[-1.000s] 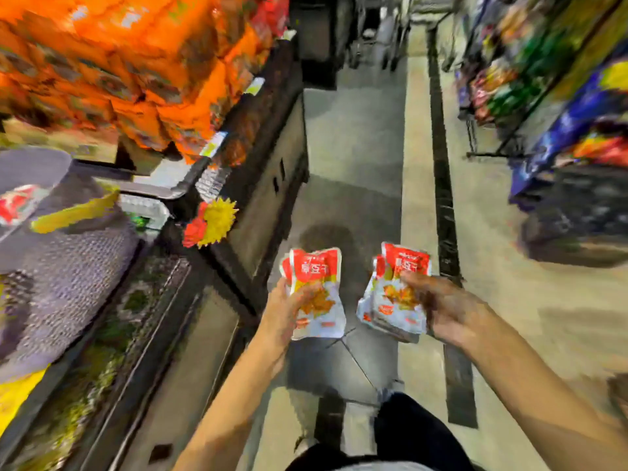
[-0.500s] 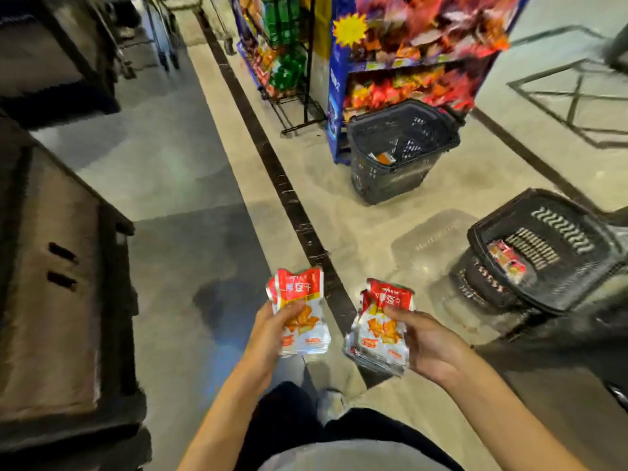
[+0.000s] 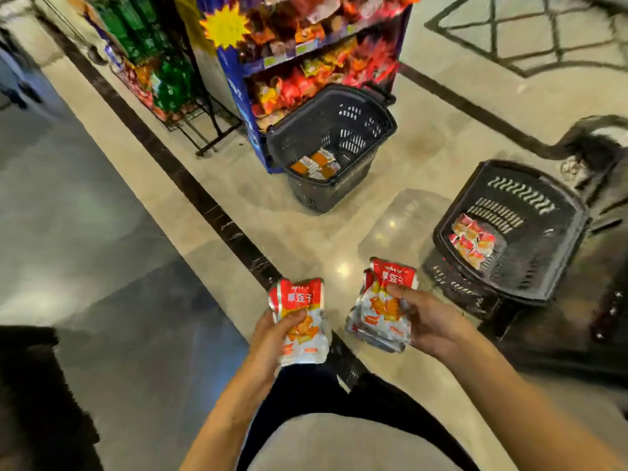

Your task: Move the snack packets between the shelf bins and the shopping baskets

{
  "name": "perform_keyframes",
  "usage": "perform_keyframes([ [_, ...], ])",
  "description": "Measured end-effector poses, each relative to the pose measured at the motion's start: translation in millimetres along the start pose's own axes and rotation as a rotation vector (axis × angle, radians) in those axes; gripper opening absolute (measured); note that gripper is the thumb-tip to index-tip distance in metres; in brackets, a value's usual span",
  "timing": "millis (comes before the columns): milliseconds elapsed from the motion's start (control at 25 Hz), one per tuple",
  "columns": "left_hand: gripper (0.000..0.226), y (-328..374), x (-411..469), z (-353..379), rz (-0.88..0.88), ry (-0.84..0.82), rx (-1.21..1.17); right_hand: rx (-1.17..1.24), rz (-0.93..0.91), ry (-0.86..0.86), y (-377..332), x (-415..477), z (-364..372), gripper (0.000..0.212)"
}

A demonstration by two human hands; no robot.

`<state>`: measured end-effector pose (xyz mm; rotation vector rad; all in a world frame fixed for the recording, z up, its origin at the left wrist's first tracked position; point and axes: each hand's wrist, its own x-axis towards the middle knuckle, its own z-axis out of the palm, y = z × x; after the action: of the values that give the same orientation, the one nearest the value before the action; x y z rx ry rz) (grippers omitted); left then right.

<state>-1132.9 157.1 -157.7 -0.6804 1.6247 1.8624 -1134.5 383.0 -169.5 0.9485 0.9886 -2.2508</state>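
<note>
Above the dark stripe (image 3: pixel 210 205) that crosses the floor on a slant, the left hand (image 3: pixel 268 338) holds a left stack (image 3: pixel 302 321) of red-and-white snack packets. Their long axis runs away from the person, with the red band at the far end and the white end towards the body. The thumb lies across the front of the top packet and the fingers are curled behind, so the grip is closed firmly on the stack.

Just right of the stripe, the right hand (image 3: pixel 431 321) holds a right stack (image 3: pixel 384 307). It points the same way, its red end leaning a little further from the stripe. The thumb presses the face and the fingers wrap underneath. The packets overlap in both hands, so I cannot tell how many each one holds. The lettering on the red bands is too blurred to read.

Further along the stripe, on its right side, the far basket (image 3: pixel 380 107) stands on the floor against a display shelf (image 3: pixel 238 93) crammed with bright bags. A few orange-and-white packets (image 3: pixel 316 164) lie in its bottom. Well off to the right of the stripe is the near basket (image 3: pixel 560 185), with a cluster of red-and-white packets (image 3: pixel 472 241) in one corner. Dark shapes beyond that basket are smeared and hard to make out. A rack of green bottles (image 3: pixel 163 79) stands beside the shelf, close to the stripe.
</note>
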Motion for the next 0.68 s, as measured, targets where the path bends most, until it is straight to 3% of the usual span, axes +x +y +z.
perform_keyframes([
  [80, 0.009, 41, 43, 26, 0.002, -0.079, 0.099, 0.102, -0.037, 0.068, -36, 7, 0, 0.027],
  [320, 0.014, 108, 149, 129, -0.090, -0.256, 0.346, 0.348, -0.121, 0.325, -121, 26, -57, 0.012],
  [480, 0.012, 111, 212, 232, -0.138, -0.319, 0.427, 0.411, -0.122, 0.432, -180, 47, -128, 0.009],
  [680, 0.022, 87, 279, 347, -0.200, -0.379, 0.467, 0.432, -0.077, 0.538, -236, 72, -221, 0.020],
])
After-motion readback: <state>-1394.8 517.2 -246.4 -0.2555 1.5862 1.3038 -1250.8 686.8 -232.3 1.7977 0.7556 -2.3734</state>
